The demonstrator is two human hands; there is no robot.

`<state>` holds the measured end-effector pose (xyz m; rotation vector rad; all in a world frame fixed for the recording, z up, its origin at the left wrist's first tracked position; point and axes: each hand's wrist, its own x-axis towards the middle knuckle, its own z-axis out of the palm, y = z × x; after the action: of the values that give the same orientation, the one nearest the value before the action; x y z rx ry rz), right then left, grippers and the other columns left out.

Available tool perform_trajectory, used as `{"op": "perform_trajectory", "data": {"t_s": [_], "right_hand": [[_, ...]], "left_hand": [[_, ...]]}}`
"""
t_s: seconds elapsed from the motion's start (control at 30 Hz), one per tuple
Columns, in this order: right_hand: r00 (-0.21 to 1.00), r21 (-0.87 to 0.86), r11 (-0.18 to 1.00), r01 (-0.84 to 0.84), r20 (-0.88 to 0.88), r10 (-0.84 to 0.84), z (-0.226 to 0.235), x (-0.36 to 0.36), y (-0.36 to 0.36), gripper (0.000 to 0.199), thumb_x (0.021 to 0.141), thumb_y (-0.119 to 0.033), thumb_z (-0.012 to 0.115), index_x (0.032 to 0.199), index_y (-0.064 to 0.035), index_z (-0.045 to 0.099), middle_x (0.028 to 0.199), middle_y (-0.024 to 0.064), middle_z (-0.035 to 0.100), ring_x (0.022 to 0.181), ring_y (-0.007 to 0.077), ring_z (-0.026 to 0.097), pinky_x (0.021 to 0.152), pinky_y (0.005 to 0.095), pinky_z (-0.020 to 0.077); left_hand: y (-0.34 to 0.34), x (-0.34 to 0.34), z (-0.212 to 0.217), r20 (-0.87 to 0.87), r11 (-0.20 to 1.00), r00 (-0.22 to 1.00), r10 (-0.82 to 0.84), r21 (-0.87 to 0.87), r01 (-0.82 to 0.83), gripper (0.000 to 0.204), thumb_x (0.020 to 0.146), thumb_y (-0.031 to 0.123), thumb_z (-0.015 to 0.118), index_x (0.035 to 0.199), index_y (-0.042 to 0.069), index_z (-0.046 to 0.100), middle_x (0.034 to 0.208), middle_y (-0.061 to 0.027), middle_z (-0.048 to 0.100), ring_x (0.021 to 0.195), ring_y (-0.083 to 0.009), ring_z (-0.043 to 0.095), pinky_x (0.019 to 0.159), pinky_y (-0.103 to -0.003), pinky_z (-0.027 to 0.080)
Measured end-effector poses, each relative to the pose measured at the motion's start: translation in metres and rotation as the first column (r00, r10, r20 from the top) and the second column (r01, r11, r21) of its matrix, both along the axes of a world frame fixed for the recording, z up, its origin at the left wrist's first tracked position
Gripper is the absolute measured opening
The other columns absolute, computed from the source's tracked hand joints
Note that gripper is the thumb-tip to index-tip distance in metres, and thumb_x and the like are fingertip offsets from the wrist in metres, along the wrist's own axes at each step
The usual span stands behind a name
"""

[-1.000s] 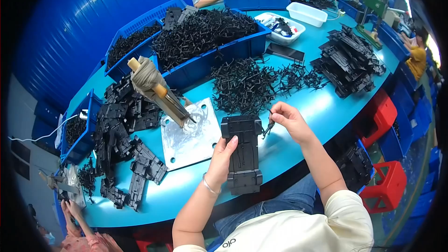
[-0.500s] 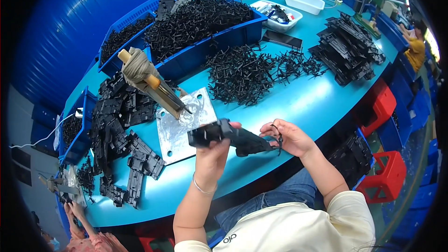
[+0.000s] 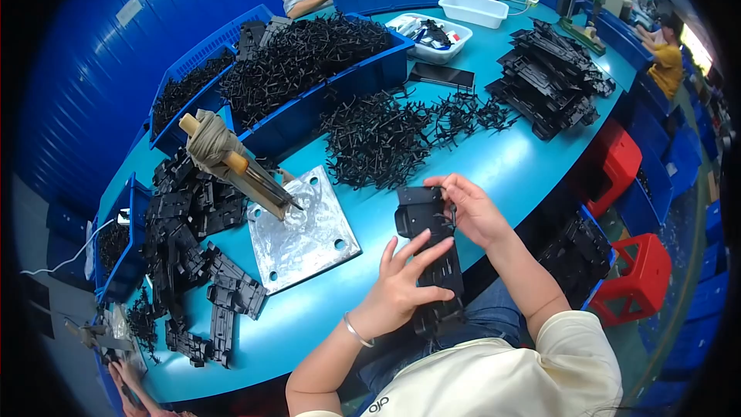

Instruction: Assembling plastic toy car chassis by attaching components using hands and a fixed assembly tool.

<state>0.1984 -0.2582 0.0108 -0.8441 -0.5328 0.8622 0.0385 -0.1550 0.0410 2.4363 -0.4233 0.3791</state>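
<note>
A long black plastic part [image 3: 432, 255] stands roughly lengthwise before me, over the table's front edge. My left hand [image 3: 405, 282] lies across it and steadies it, fingers spread over its face. At its far end, my right hand [image 3: 475, 212] has thumb and fingers closed around a thin black plastic piece [image 3: 448, 212], partly hidden by the fingers. Left of the hands lies a silvery metal plate [image 3: 305, 243] with holes in its corners. Above the plate leans a tool with a cloth-wrapped handle [image 3: 212, 143] and a thin dark tip.
Loose thin black pieces [image 3: 378, 139] lie behind my hands. A blue bin [image 3: 324, 100] holds many more. Black plastic parts are piled at left [image 3: 185, 216] and right [image 3: 552, 81]. A phone [image 3: 440, 75] and white tray [image 3: 432, 52] sit farther back. Red stools [image 3: 637, 282] stand at right.
The black plastic part has turned from lying sideways to pointing away from me. My left hand has shifted right with its fingers spread; my right hand has moved to the part's far end.
</note>
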Motion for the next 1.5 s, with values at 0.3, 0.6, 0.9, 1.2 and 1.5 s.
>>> {"op": "perform_trajectory", "data": {"t_s": [0.3,0.6,0.9,1.2,1.5], "right_hand": [[0.960,-0.002,0.988,0.157,0.237,-0.152,0.022,-0.031,0.011,0.012,0.081,-0.014,0.041,0.073,-0.0054,0.042,0.099,0.0066,0.044,0.077,0.0080,0.041,0.067,0.0206,0.0354],[0.868,-0.213,0.937,0.277,0.474,-0.149,0.019,-0.028,0.010,0.008,0.075,-0.010,0.051,0.074,-0.0024,0.050,0.075,0.0003,0.049,0.068,0.0068,0.044,0.060,0.0195,0.0356],[0.928,-0.259,0.953,0.160,0.370,-0.055,0.016,-0.041,0.019,0.014,0.077,-0.016,0.052,0.073,-0.0027,0.049,0.063,-0.0014,0.049,0.056,0.0047,0.044,0.052,0.0180,0.0364],[0.929,-0.298,0.946,0.126,0.370,-0.007,0.017,-0.046,0.019,0.014,0.077,-0.016,0.051,0.072,-0.0038,0.048,0.060,-0.0021,0.048,0.054,0.0040,0.043,0.048,0.0176,0.0349],[0.949,-0.302,0.950,0.077,0.314,0.023,0.019,-0.041,0.019,0.013,0.078,-0.017,0.049,0.073,-0.0046,0.047,0.062,-0.0020,0.048,0.053,0.0035,0.043,0.047,0.0162,0.0334]], "left_hand": [[0.014,0.010,-0.020,-0.244,0.293,0.943,0.228,-0.906,-0.305,0.047,0.075,0.012,0.051,0.114,0.002,0.027,0.113,-0.0112,0.035,0.103,-0.0187,0.037,0.080,-0.032,0.038],[0.016,0.006,-0.013,-0.315,-0.194,0.944,0.103,-0.937,-0.291,0.031,0.079,0.015,0.048,0.104,0.003,0.036,0.091,-0.0074,0.051,0.082,-0.0134,0.051,0.069,-0.025,0.044],[0.009,0.005,-0.013,-0.275,-0.092,0.955,0.116,-0.960,-0.265,0.033,0.080,0.018,0.047,0.107,0.004,0.034,0.095,-0.0050,0.049,0.083,-0.0105,0.049,0.070,-0.024,0.042],[0.008,0.003,-0.014,-0.260,-0.063,0.958,0.119,-0.965,-0.255,0.034,0.080,0.020,0.046,0.108,0.004,0.034,0.095,-0.0050,0.049,0.084,-0.0102,0.049,0.072,-0.023,0.041],[0.008,0.003,-0.015,-0.259,-0.028,0.957,0.128,-0.966,-0.257,0.034,0.080,0.021,0.045,0.108,0.004,0.035,0.095,-0.0046,0.049,0.084,-0.0096,0.048,0.072,-0.022,0.041]]}}
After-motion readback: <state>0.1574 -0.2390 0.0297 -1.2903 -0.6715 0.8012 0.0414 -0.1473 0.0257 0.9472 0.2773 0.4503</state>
